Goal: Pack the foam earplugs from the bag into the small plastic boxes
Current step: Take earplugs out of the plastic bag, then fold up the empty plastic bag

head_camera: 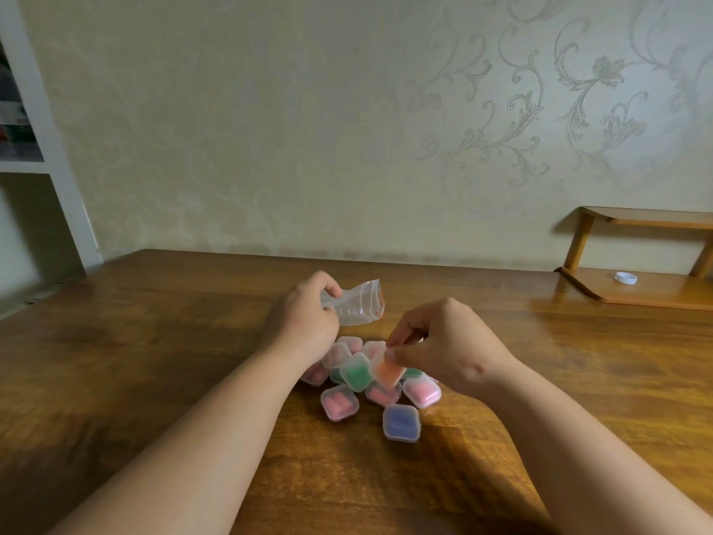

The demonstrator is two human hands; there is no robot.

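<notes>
A clear plastic bag [357, 303] with a red strip at its mouth is held above the table by my left hand [304, 314], whose fingers curl round its left end. The bag looks empty. My right hand [443, 341] pinches a small clear box holding orange earplugs [387, 370] by its upper edge, tilted over a pile of several small boxes [357, 374]. The pile holds pink and green boxes, a pink box [339, 402] in front and a blue box [401, 422] nearest me.
The wooden table [173, 361] stretches wide on both sides of the pile. A wooden shelf stand [636, 260] sits at the back right with a white cap [625, 278] on its base. A white shelf unit [34, 156] stands at the left.
</notes>
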